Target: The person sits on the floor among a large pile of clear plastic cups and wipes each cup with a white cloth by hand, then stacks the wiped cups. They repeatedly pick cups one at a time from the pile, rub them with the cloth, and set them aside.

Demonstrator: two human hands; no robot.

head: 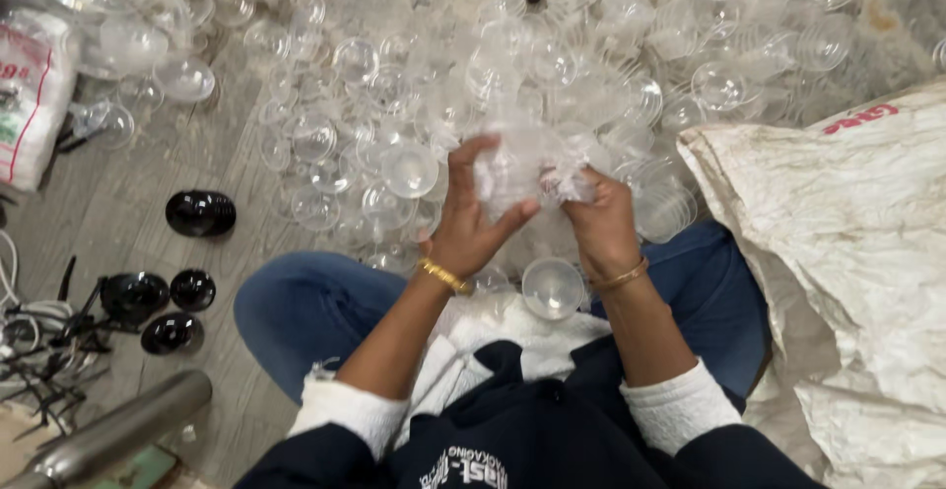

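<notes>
A big heap of clear plastic round lids and cups (552, 65) covers the floor in front of me. My left hand (468, 218) and my right hand (596, 218) meet over my lap and together hold a stack of clear plastic cups (517, 169). The left fingers curl around its left side, while the right hand grips its right side. One single clear cup (552, 287) lies on my lap just below the hands. A gold bangle circles each wrist.
A large white woven sack (847, 243) lies at the right. Several black round lids (200, 213) sit on the grey floor at the left, near black plastic parts and cables (39, 341). A metal tube (118, 430) lies at the bottom left. Another white bag (34, 85) is at the far left.
</notes>
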